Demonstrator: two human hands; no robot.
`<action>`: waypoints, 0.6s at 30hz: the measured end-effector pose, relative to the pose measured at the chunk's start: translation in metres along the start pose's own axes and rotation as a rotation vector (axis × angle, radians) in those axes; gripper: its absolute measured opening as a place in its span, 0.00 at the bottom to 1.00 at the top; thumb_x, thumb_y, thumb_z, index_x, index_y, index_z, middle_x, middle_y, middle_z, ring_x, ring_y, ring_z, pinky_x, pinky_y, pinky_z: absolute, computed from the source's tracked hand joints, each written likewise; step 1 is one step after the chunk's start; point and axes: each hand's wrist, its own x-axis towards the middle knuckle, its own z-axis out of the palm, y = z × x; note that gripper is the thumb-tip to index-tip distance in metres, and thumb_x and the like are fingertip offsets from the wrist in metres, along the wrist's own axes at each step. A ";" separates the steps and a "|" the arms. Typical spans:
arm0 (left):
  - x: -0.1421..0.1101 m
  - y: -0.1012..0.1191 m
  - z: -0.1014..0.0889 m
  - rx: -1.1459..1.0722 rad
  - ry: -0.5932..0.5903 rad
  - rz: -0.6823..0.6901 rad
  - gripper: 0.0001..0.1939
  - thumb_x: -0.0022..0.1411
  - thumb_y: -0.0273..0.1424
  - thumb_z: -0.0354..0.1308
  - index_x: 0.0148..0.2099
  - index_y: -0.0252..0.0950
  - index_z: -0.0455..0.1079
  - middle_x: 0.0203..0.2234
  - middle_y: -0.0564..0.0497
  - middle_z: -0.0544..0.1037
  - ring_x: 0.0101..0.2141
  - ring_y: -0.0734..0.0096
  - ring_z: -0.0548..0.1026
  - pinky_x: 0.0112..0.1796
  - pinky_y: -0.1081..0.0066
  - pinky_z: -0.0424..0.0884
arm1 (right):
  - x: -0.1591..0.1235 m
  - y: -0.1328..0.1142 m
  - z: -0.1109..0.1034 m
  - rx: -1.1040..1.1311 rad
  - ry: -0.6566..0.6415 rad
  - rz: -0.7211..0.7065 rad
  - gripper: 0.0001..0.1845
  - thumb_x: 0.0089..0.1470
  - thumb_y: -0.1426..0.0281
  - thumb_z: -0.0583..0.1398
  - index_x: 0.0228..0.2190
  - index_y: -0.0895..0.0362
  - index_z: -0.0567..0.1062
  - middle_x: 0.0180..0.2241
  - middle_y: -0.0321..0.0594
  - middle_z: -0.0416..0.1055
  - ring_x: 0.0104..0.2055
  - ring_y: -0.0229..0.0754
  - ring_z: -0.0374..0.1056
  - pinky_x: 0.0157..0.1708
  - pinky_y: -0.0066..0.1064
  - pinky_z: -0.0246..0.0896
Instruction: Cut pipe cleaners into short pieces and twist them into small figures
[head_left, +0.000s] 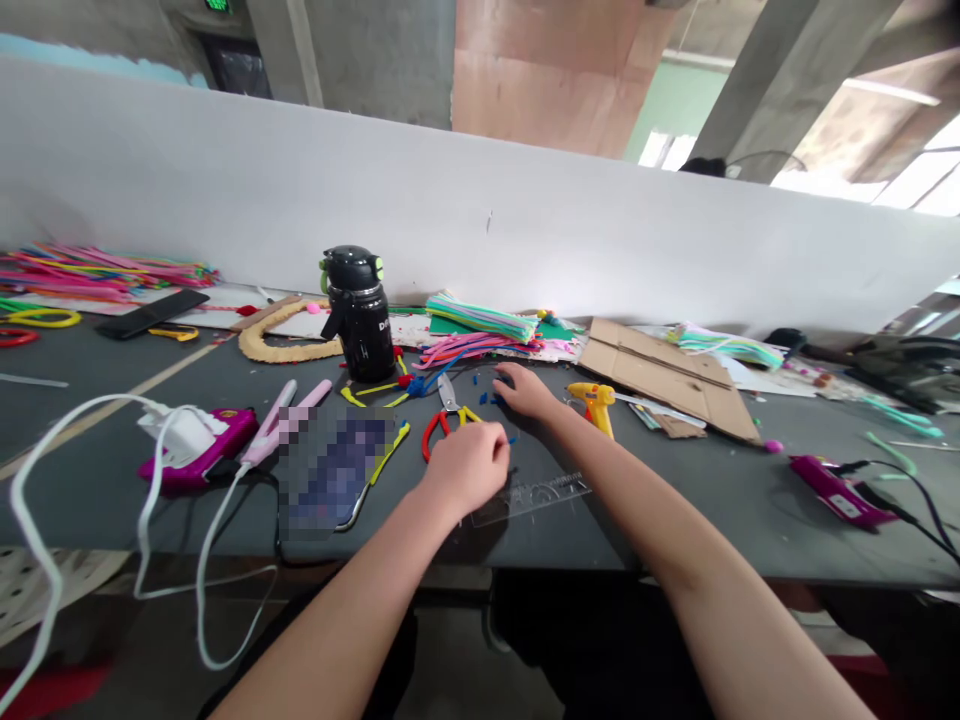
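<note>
My left hand (469,465) rests on the dark table (675,500) with its fingers curled in, just right of the red-handled scissors (442,420); what it holds, if anything, is hidden. Small blue pipe-cleaner bits (487,398) lie scattered where my right hand (525,390) lies farther back, palm down, with its fingers reaching left onto them. A clear plastic ruler (536,495) lies on the table under my forearms. A yellow glue gun (596,403) stands just right of my right wrist.
A black bottle (360,315) stands behind the scissors. Stacks of coloured pipe cleaners (480,325) and cardboard (660,375) lie along the white partition. A white cable and charger (176,430), magenta tools (836,490) and a pixelated phone (334,465) lie around.
</note>
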 end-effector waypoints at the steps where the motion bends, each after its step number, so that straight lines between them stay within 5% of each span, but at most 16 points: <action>1: 0.005 -0.009 -0.003 -0.013 0.043 -0.053 0.11 0.65 0.34 0.51 0.34 0.41 0.73 0.33 0.49 0.82 0.34 0.62 0.78 0.32 0.68 0.67 | 0.002 0.000 0.004 0.009 -0.016 -0.016 0.23 0.63 0.66 0.56 0.56 0.62 0.74 0.60 0.52 0.69 0.63 0.48 0.64 0.64 0.36 0.55; 7: 0.046 -0.066 -0.014 -0.117 0.226 -0.191 0.11 0.63 0.33 0.52 0.33 0.37 0.74 0.33 0.46 0.82 0.36 0.62 0.78 0.37 0.68 0.68 | -0.024 -0.008 0.007 0.085 -0.044 -0.123 0.20 0.64 0.64 0.55 0.51 0.59 0.78 0.57 0.48 0.73 0.59 0.45 0.69 0.62 0.34 0.58; 12: 0.100 -0.069 -0.005 -0.041 0.184 -0.064 0.11 0.65 0.30 0.50 0.37 0.35 0.74 0.35 0.44 0.82 0.38 0.63 0.78 0.41 0.69 0.70 | -0.056 -0.020 -0.007 0.322 0.001 -0.231 0.15 0.61 0.66 0.57 0.45 0.56 0.80 0.48 0.43 0.79 0.54 0.44 0.73 0.58 0.34 0.63; 16: 0.136 -0.064 0.010 -0.011 0.090 -0.018 0.08 0.63 0.30 0.54 0.38 0.35 0.75 0.38 0.41 0.82 0.42 0.59 0.78 0.43 0.68 0.70 | -0.061 -0.019 -0.010 0.337 0.218 0.003 0.16 0.61 0.65 0.56 0.46 0.56 0.79 0.56 0.46 0.74 0.60 0.45 0.68 0.62 0.36 0.59; 18: 0.145 -0.065 0.017 0.019 0.047 -0.020 0.07 0.60 0.29 0.56 0.37 0.34 0.75 0.38 0.39 0.82 0.42 0.56 0.78 0.43 0.67 0.70 | -0.061 -0.015 -0.007 0.285 0.194 0.178 0.20 0.62 0.64 0.56 0.50 0.58 0.77 0.60 0.50 0.69 0.64 0.47 0.64 0.65 0.38 0.54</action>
